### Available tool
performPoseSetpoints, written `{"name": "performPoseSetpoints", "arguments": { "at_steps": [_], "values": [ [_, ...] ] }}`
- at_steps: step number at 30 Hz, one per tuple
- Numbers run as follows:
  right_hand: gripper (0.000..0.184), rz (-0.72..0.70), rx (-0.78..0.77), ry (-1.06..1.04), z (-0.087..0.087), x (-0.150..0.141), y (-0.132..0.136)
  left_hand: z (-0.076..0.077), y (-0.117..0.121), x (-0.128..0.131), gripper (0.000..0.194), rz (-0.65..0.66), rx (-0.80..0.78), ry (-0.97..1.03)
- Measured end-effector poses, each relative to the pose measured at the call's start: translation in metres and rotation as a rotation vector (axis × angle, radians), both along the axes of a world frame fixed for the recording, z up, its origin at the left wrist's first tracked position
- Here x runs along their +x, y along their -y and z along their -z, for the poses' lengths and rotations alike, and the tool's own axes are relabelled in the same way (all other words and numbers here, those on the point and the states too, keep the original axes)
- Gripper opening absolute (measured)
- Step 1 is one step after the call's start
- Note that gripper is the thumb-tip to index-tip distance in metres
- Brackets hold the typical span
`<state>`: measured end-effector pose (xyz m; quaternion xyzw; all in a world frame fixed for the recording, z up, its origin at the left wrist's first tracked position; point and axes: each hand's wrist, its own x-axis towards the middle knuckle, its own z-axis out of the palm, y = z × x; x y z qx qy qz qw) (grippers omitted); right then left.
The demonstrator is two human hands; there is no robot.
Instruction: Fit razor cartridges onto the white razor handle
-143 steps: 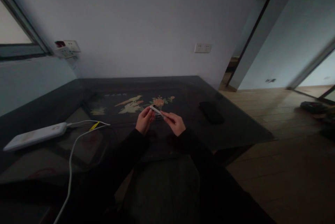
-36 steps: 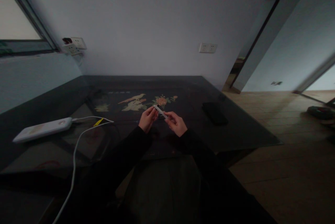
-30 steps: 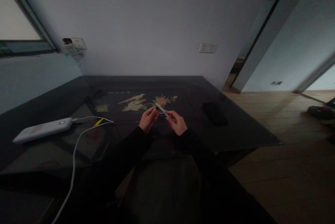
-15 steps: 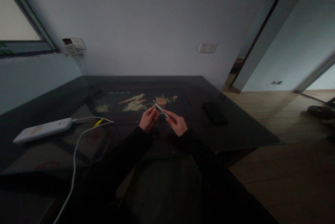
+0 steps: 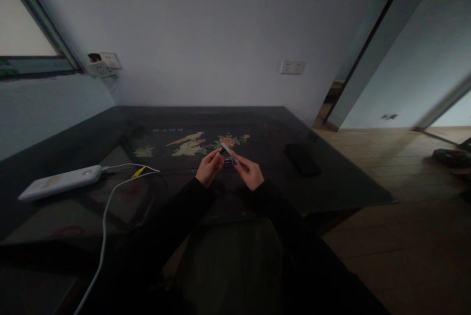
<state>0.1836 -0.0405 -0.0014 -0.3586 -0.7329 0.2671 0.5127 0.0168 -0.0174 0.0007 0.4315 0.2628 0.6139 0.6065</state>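
I have the left hand [image 5: 208,168] pinched closed at a small dark piece [image 5: 222,151] and the right hand [image 5: 250,173] closed on the lower end of a slim white strip [image 5: 228,150]. The strip slants between my hands above the dark surface [image 5: 346,182], its far tip by the dark piece; whether they touch I can't tell. Near the inlaid bird [image 5: 187,138] runs a row of pale characters [image 5: 168,130], too small for me to read. On my left lies a white oblong device [image 5: 61,182] with a faint round mark and a duller patch, both illegible. Its white cable [image 5: 104,229] carries a yellow tag [image 5: 139,172]; I make out no lettering there. The black flat object [image 5: 302,159] on my right shows no brand I can read.
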Motion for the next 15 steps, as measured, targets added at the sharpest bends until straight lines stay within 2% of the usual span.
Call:
{"name": "performPoseSetpoints", "arguments": {
  "at_steps": [5, 15],
  "values": [
    [0.042, 0.01, 0.005, -0.016, 0.001, 0.0, 0.0, 0.001, -0.001, 0.0, 0.052, -0.003, -0.011, -0.003],
    [0.043, -0.086, -0.041, 0.041, -0.004, -0.002, 0.01, -0.006, 0.002, 0.0, 0.048, 0.001, 0.011, -0.007]
  ]
}}
